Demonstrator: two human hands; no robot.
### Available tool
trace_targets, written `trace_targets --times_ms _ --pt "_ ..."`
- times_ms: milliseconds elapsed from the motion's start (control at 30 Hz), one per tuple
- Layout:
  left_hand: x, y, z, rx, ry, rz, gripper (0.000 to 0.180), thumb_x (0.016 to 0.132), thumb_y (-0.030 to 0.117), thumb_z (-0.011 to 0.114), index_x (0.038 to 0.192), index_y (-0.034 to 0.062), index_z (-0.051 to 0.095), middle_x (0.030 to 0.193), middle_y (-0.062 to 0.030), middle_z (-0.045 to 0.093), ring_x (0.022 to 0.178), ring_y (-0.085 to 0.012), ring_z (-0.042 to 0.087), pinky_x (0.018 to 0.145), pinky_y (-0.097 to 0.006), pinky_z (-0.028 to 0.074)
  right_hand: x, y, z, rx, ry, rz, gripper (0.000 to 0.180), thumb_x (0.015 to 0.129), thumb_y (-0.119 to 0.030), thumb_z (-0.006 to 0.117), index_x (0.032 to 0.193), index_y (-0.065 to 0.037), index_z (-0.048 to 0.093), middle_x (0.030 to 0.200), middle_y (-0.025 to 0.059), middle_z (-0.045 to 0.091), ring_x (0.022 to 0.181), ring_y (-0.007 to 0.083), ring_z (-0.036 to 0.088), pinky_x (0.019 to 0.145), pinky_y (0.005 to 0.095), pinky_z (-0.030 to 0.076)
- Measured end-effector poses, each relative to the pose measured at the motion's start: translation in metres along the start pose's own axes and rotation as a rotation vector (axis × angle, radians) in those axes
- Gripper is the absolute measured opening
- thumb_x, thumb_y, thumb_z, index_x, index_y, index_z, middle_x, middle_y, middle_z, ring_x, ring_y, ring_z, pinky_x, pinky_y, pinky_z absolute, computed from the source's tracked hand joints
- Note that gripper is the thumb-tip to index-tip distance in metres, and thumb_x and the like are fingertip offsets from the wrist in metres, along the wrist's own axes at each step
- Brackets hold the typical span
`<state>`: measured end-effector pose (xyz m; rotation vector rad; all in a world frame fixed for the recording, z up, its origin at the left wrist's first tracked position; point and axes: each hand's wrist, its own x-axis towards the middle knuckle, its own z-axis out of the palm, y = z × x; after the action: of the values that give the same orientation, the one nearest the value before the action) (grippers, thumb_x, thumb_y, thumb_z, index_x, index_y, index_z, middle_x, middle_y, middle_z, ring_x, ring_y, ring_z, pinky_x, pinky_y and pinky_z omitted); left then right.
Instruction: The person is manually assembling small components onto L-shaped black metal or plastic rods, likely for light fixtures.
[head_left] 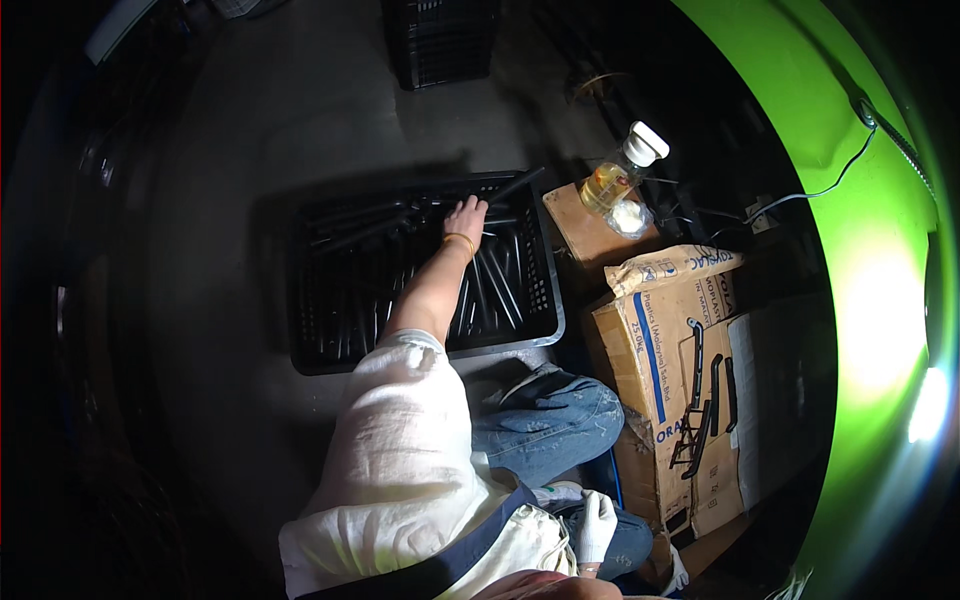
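My left hand (465,221), bare with a yellow band at the wrist, reaches over a black plastic crate (545,295). Its fingers are closed around a long black rod (515,186), whose far end slants up past the crate's back right corner. Many similar black rods (497,285) lie in the crate, some side by side and others crosswise. Down by my knee, my right hand (597,526) wears a white glove. Its fingers are curled in, and whatever they may hold is hidden.
Several thin black plastic parts (698,385) lie on a cardboard box (640,340) at the right. Behind it, a bottle of yellow liquid (606,187) and a clear plastic bundle (629,219) rest on a brown box (580,228). Another black crate (440,50) stands farther away. A green panel (860,220) curves along the right.
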<state>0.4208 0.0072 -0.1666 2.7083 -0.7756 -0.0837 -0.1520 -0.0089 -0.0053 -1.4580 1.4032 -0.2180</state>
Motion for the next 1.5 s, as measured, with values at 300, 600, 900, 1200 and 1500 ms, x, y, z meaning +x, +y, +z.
trace_targets --times_ms 300,600,900,1200,1500 --pt "0.029 -0.001 0.037 -0.339 -0.129 -0.313 0.055 0.086 0.014 0.069 0.135 0.0147 0.046 0.137 -0.0151 0.046 0.118 -0.0368 0.056 0.099 -0.044 0.048 -0.012 -0.019 0.004 -0.027 0.032 -0.020 0.022 0.097 -0.016 0.056 0.098 0.002 0.068 0.087 0.0053 0.067 0.078 0.0100 0.056 0.073 0.0245 0.045" --pt "0.011 0.015 -0.029 0.123 0.113 0.007 0.035 0.093 0.013 0.046 0.127 0.0161 0.056 0.115 -0.0118 0.053 0.102 -0.0306 0.062 0.081 -0.044 0.054 -0.009 -0.007 0.004 -0.037 0.079 -0.009 0.021 0.096 -0.016 0.057 0.096 0.002 0.068 0.079 0.0009 0.063 0.065 0.0049 0.046 0.060 0.0218 0.039" --pt "-0.040 -0.020 -0.019 0.183 -0.048 -0.069 0.062 0.089 0.022 0.063 0.147 0.0220 0.039 0.150 -0.0086 0.037 0.140 -0.0291 0.029 0.113 -0.051 0.023 -0.006 -0.014 0.007 -0.025 0.002 0.008 0.020 0.097 -0.017 0.057 0.095 0.000 0.068 0.074 -0.0020 0.060 0.059 0.0034 0.042 0.054 0.0214 0.035" --pt "-0.016 -0.050 0.014 0.260 0.197 0.064 0.063 0.086 0.012 0.060 0.145 0.0286 0.042 0.146 -0.0057 0.042 0.140 -0.0291 0.030 0.115 -0.051 0.022 -0.014 -0.020 0.012 0.013 0.002 -0.014 0.020 0.097 -0.018 0.057 0.095 -0.001 0.067 0.069 -0.0037 0.056 0.057 0.0023 0.040 0.050 0.0215 0.032" --pt "-0.128 -0.028 0.015 0.167 -0.186 0.079 0.079 0.084 0.029 0.068 0.152 0.0159 0.029 0.160 -0.0066 0.017 0.150 -0.0319 -0.002 0.120 -0.053 0.000 -0.004 0.003 0.006 -0.035 -0.019 0.015 0.022 0.096 -0.013 0.056 0.082 0.003 0.060 0.073 -0.0008 0.058 0.067 0.0039 0.045 0.058 0.0221 0.037"
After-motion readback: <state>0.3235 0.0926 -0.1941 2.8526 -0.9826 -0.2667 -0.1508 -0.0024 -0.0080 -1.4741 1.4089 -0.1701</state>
